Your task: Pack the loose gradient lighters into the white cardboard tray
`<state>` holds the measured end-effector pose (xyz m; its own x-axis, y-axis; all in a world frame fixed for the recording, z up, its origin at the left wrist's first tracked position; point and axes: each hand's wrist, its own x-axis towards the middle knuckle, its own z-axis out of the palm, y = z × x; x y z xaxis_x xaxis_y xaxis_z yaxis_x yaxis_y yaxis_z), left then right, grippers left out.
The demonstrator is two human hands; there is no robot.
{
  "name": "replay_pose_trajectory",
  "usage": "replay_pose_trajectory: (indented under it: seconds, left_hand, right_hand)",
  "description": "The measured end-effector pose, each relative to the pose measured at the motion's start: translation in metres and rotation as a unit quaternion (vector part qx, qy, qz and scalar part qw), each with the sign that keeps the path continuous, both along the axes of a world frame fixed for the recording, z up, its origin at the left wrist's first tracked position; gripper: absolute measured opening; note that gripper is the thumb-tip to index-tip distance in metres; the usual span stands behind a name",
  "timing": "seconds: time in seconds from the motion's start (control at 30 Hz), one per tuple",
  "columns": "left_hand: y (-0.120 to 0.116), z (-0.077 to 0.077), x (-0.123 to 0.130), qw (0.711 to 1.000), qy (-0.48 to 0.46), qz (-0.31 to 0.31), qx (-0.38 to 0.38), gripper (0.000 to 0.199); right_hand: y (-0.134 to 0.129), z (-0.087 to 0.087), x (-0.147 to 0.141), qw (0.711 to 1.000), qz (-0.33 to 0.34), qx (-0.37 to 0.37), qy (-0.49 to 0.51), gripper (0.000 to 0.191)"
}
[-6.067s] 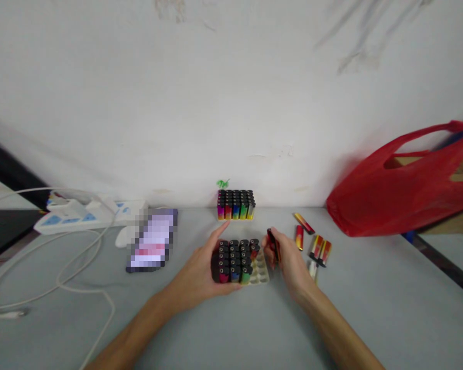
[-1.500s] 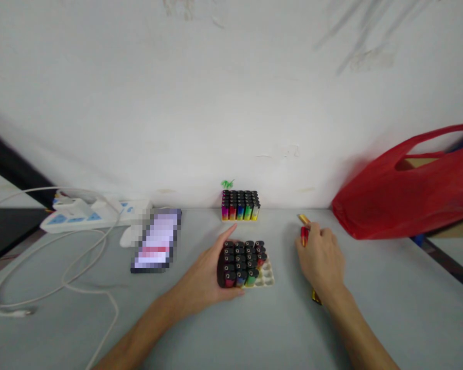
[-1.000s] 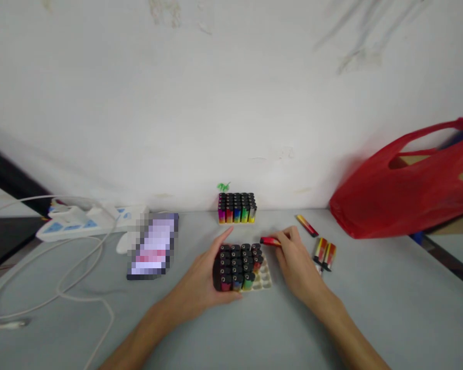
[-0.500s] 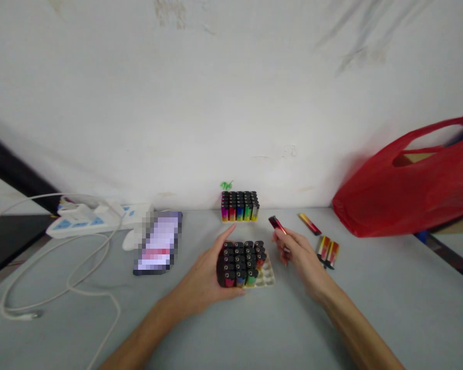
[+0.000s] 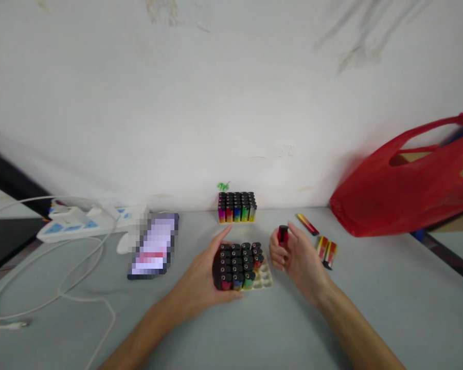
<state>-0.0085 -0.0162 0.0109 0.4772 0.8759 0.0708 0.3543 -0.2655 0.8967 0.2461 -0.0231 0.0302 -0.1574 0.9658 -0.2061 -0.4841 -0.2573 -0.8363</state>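
My left hand (image 5: 200,275) spans the left side of a pale tray (image 5: 267,280), fingers at its far edge and thumb along the near edge. Upright lighters (image 5: 237,268) with black tops fill most of that tray. Bare round sockets show at its right front. Just right of the tray, my right hand (image 5: 299,262) is closed around a red lighter (image 5: 283,236), black top up, its lower part hidden by the fingers. Beyond my right hand a yellow-and-red lighter (image 5: 307,224) lies flat, and two more lighters (image 5: 327,250) lie side by side.
A second block of upright lighters (image 5: 237,208) stands by the wall. On the left are a phone (image 5: 154,245), a white power strip (image 5: 77,226) and a looping white cable (image 5: 110,313). A red bag (image 5: 401,190) sits at the right.
My right hand has turned the red lighter from slanted to upright and wrapped its fingers around it. My left hand stays at the tray. The view has shifted slightly.
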Motion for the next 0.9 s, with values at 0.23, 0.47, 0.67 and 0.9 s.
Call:
replay_pose_trajectory:
  seconds: [0.23,0.47,0.67,0.9]
  left_hand:
    - [0.000,0.001,0.000,1.000,0.005,-0.007,0.002,0.131]
    - [-0.002,0.002,0.002,1.000,0.001,-0.004,0.005,0.125]
    - [-0.003,0.000,0.001,1.000,0.012,-0.003,-0.008,0.126]
    - [-0.002,0.000,0.001,1.000,0.013,-0.004,0.000,0.127]
  right_hand:
    - [-0.001,-0.007,-0.001,0.998,0.060,0.005,-0.008,0.071]
    - [-0.004,-0.005,-0.005,0.997,0.077,0.009,-0.010,0.069]
    - [-0.004,-0.007,-0.008,0.998,0.058,-0.007,-0.020,0.064]
    - [-0.004,-0.014,-0.010,0.999,0.022,-0.013,-0.034,0.055]
